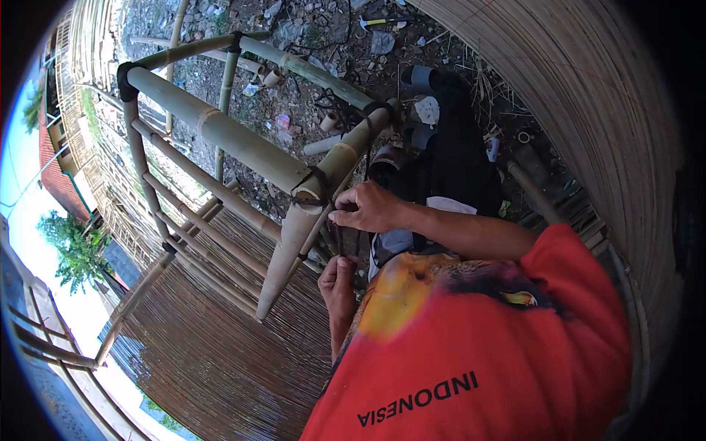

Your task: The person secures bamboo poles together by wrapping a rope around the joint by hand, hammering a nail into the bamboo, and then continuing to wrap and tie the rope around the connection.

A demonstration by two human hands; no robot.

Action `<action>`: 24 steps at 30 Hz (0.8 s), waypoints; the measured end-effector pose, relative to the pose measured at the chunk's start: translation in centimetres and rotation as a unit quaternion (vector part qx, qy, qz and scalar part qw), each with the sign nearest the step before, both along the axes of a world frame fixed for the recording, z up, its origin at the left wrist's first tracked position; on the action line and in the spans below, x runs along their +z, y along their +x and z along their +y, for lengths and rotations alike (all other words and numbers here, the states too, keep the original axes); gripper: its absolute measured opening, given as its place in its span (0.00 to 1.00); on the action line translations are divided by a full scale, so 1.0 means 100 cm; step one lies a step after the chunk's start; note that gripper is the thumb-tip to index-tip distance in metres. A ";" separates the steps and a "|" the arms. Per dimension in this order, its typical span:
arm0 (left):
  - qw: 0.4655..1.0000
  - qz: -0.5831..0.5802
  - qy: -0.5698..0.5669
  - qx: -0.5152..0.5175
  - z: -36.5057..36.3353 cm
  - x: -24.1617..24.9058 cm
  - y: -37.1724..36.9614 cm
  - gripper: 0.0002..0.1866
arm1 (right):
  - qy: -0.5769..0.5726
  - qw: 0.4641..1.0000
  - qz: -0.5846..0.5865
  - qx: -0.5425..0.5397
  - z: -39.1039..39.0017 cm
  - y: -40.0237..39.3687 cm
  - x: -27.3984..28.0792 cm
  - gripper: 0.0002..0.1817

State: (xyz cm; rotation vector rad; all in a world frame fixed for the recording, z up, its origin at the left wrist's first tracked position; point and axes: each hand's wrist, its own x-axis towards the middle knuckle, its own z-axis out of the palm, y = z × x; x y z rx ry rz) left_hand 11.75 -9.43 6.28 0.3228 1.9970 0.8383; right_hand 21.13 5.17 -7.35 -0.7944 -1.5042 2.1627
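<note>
A bamboo frame stands before me, its thick pole (220, 136) meeting other poles at a corner joint with a dark binding (318, 178). A short bamboo piece with a slanted end (283, 257) sticks out below that joint. My right hand (369, 206) is beside the joint, with thumb and fingers pinched on a dark strip (358, 241). Lower down, my left hand (338, 290) is closed, thumb up, around the lower part of what looks like the same strip. The strip's ends are hidden by my fingers and the poles.
Black bindings (127, 81) wrap the other frame corners. Bamboo offcuts (329, 122) and a hammer-like tool with a yellow handle (382, 23) lie on the littered ground. A woven bamboo wall (581, 95) curves along the right; a slatted bamboo surface (198, 338) lies lower left.
</note>
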 end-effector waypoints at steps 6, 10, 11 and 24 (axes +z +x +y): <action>0.992 -0.009 -0.016 -0.123 0.029 0.004 0.009 0.17 | -0.024 0.999 -0.014 0.020 0.020 0.017 0.000 0.21; 0.989 -0.033 -0.063 -0.127 0.015 -0.003 0.001 0.17 | 0.018 0.999 -0.005 0.028 0.011 0.015 -0.014 0.20; 0.990 -0.046 -0.072 -0.110 0.009 -0.007 -0.001 0.16 | 0.021 0.999 -0.006 0.026 0.008 0.014 -0.016 0.20; 0.997 -0.049 -0.047 -0.040 -0.017 -0.016 -0.016 0.16 | 0.009 0.999 -0.036 0.030 -0.001 -0.001 0.000 0.20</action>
